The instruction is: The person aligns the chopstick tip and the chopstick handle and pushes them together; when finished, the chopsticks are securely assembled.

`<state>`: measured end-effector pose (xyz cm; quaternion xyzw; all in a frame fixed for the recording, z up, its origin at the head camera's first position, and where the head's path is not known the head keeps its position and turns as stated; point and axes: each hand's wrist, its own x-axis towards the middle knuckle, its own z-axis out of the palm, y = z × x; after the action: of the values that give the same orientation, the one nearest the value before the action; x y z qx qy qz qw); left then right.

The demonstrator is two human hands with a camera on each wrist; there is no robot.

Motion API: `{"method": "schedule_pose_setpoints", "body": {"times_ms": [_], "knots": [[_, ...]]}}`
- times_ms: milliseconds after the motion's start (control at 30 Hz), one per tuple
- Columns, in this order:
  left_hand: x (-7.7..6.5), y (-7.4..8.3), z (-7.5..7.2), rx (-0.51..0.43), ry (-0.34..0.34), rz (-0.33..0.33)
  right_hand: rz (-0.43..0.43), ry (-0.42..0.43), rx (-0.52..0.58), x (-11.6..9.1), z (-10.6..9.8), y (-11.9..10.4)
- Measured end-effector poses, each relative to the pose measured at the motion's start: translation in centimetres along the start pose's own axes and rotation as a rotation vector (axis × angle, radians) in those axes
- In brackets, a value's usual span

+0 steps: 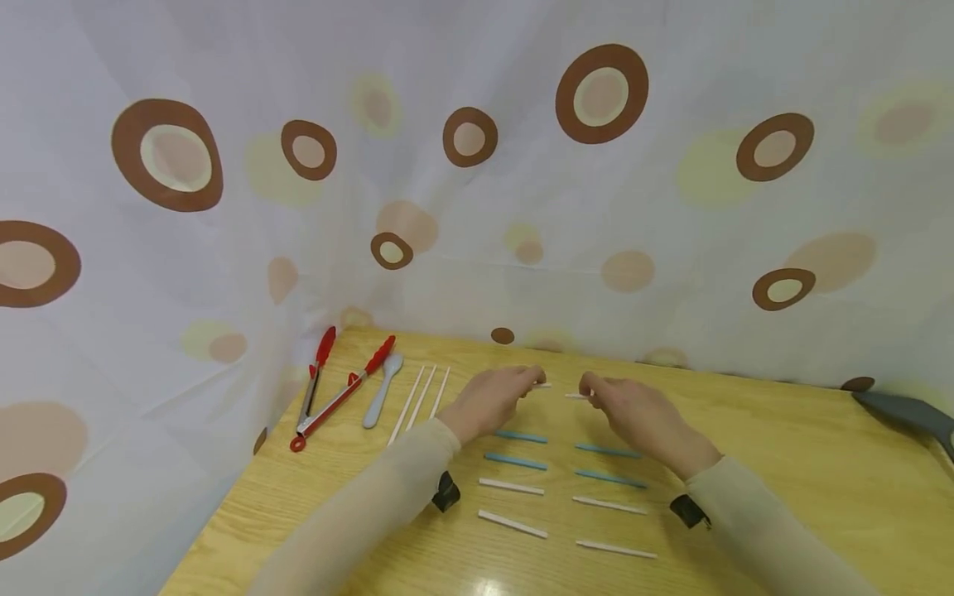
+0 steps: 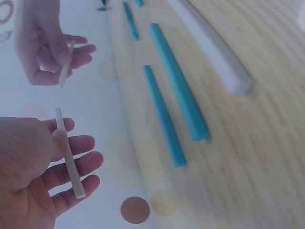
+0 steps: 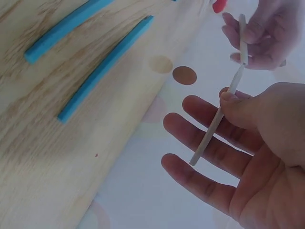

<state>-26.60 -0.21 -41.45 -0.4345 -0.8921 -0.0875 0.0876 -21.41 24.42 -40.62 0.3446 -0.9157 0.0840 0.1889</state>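
Your left hand [image 1: 492, 401] pinches one thin white stick [image 2: 73, 171] between thumb and fingers, and your right hand [image 1: 643, 418] pinches another, the tapered white stick [image 3: 209, 132], in the same way. Both sticks are above the far part of the worktop [image 1: 790, 447], their inner ends facing each other with a gap between.

To do this well, I would make the two sticks lie on one line before bringing the ends nearer. In the right wrist view they look almost tip to tip, but the head view shows them apart, so please judge the gap from above. A light pinch seems enough; such thin sticks may roll or tilt if the thumb presses too hard. Let your forearms stay high, because the blue sticks [image 1: 516, 461] and other white sticks [image 1: 513, 524] lie in two columns below, and a sleeve could disturb them.
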Motion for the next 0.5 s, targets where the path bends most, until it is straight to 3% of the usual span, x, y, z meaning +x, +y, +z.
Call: {"method": "schedule_pose_setpoints", "body": {"times_ms": [200, 367, 500], "knots": [[0.3, 0.5, -1.8, 0.050, 0.067, 0.032, -0.006, 0.042, 0.003, 0.4, -0.9, 0.0], [0.0, 0.6, -2.1, 0.054, 0.105, 0.040, -0.002, 0.072, -0.007, 0.4, -1.1, -0.3], [-0.3, 0.8, -1.9, 0.033, 0.097, 0.029, -0.004, 0.086, 0.000, 0.4, -1.1, -0.7]]}}
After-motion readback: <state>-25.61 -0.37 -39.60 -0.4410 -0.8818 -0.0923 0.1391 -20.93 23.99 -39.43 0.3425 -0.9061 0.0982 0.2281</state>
